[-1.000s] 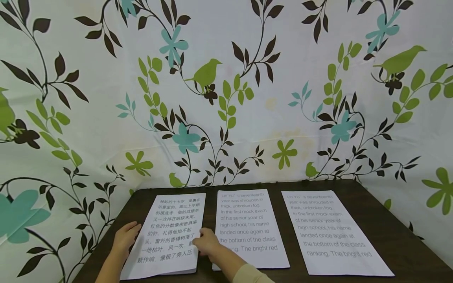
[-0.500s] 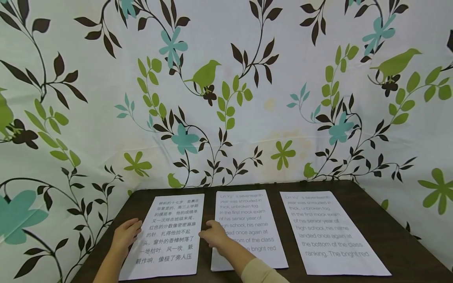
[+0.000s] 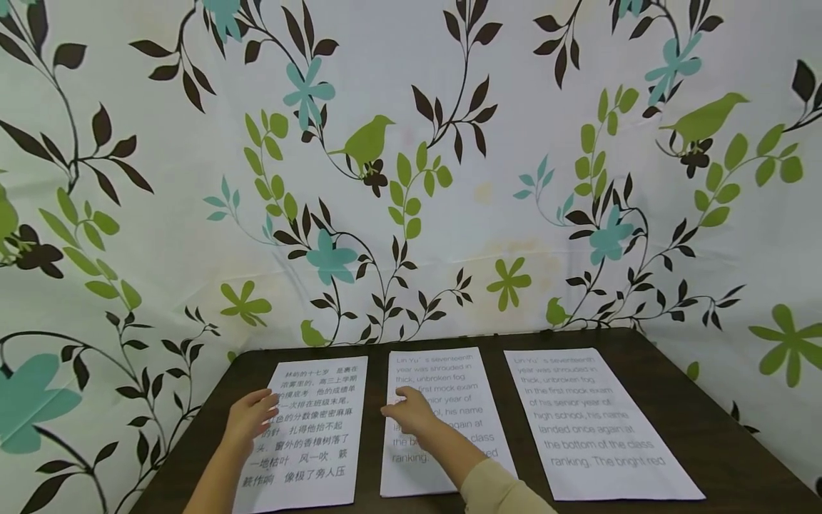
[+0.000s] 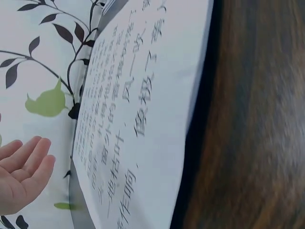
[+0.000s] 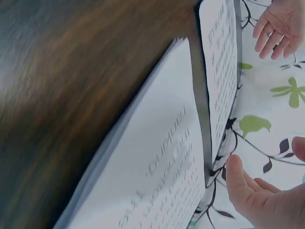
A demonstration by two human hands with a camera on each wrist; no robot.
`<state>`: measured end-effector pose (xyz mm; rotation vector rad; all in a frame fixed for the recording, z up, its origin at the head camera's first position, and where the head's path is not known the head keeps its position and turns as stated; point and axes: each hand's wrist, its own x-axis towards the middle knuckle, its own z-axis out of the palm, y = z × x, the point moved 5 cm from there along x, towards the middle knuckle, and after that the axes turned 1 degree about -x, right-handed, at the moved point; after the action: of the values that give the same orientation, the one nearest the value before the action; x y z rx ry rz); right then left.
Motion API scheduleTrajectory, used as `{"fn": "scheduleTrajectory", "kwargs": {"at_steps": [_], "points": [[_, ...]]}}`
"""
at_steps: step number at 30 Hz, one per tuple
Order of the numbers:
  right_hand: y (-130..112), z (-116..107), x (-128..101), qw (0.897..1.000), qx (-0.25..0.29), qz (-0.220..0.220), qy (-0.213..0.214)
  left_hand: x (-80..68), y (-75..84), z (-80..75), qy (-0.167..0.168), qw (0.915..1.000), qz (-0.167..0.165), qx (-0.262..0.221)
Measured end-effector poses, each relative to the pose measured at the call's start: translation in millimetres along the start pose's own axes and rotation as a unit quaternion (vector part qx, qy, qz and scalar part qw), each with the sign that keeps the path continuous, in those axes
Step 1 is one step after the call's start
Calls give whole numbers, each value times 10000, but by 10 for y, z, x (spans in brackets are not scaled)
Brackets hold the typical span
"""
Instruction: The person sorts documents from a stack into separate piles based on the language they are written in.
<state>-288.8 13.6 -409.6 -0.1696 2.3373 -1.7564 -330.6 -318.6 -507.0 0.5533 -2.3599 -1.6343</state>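
Three printed sheets lie side by side on a dark wooden table. The left sheet carries Chinese text, and the middle sheet and right sheet carry English text. My left hand hovers over the left sheet's left edge with its fingers straight and holds nothing. The left wrist view shows this hand raised off the sheet. My right hand is above the middle sheet, fingers relaxed and empty. In the right wrist view it floats over that sheet.
A white cloth printed with leaves, flowers and green birds hangs behind and around the table. Bare dark wood shows between the sheets and to the right of the right sheet.
Both hands moved forward, away from me. The right hand went from the left sheet's right edge over onto the middle sheet. The left hand lifted off the left sheet's edge.
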Motion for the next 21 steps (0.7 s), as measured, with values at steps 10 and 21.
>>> {"fn": "scheduleTrajectory", "kwargs": {"at_steps": [10,21], "points": [[76,-331,54,9996,-216,111,173,-39,145,209,-190,9991,-258,-269],[208,-709,53,9976,-404,239,502,-104,352,579,-569,9975,-157,-398]]}}
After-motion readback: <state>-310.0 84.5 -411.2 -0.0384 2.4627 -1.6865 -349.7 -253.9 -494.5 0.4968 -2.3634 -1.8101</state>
